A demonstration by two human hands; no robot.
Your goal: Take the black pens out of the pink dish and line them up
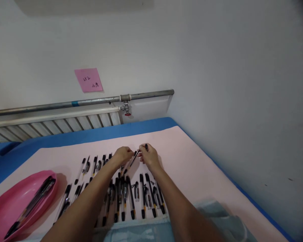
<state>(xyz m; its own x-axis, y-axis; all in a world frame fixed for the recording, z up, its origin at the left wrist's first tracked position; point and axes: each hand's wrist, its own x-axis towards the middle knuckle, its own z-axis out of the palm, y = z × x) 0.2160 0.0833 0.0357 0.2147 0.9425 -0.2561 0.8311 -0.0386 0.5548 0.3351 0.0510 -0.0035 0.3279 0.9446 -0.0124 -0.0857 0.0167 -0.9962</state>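
On the pink sheet (187, 164), several clear-barrelled pens with black ends (130, 198) lie in rows under and between my forearms. Small black pen caps with clips (136, 191) lie among them. My right hand (148, 157) pinches a thin dark pen (134, 159), slanting down to the left; a black end (146, 147) pokes out above its fingers. Close beside it, my left hand (124, 155) has its fingers closed by the black top of a clear pen barrel (127, 166). Its fingertips are partly hidden, and I cannot tell what they grip.
At left a pink oval tray (5, 198) holds several pens (31, 203). Light-blue cloth (141, 232) lies at the near edge. Beyond the blue table edge (141, 125) are a radiator (53, 126), a pipe with a valve (126, 107) and a wall. Another wall borders the right side.
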